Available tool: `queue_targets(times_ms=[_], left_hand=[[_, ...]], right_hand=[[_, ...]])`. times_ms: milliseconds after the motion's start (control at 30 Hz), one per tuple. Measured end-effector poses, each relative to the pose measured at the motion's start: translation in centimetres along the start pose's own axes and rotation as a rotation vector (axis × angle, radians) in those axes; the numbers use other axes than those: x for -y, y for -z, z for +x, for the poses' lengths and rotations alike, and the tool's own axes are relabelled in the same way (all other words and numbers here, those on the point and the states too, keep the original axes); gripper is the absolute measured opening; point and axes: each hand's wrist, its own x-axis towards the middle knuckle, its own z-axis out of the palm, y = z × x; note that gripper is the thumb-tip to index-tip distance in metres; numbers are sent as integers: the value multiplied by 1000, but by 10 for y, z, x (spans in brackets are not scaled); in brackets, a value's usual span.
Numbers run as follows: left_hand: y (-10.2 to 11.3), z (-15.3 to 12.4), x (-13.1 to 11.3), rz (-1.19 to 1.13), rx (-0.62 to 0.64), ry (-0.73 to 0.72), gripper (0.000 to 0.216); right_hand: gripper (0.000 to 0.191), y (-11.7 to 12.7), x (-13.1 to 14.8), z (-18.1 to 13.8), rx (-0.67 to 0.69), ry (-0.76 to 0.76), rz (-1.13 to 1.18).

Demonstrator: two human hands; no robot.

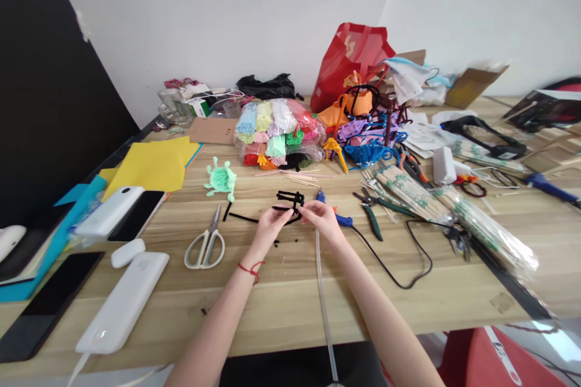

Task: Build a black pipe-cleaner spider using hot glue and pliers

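Observation:
Between my two hands is a small black frame of bent pipe cleaners [290, 196], raised just off the table or resting on it; I cannot tell which. My left hand [275, 221] pinches its lower left part, with a red string on that wrist. On the other side my right hand [321, 217] has its fingertips closed on the frame's lower right corner. Just beyond the right hand lies a blue glue gun [344, 220], partly covered, with a clear glue stick [323, 290] trailing toward me. Left of my hands lie a loose black pipe cleaner piece [242, 217] and white-handled scissors [206, 245].
A green pipe cleaner figure [221, 179] sits behind the scissors. Bundles of coloured pipe cleaners [276, 127] and a red bag [349, 63] stand at the back. Pliers [373, 217] and packed wooden sticks [413, 193] lie right; a power bank [124, 302] and phones lie left.

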Motion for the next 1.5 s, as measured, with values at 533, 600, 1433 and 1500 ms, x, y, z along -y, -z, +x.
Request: queue_targets(times_ms=[533,600,1433,1500], left_hand=[[-1,1,4,113,-21,-99,24],[0,2,7,141,-14,-119,23],[7,1,-4,86,52,-25,37],[6,0,-5,60,69,13,38]], right_hand=[[39,-2,-8,1,13,-3,80],[39,-2,-9,2,5,-1,91],[35,1,-5,3,2,-21,143],[35,1,-4,3,3,-11,138]])
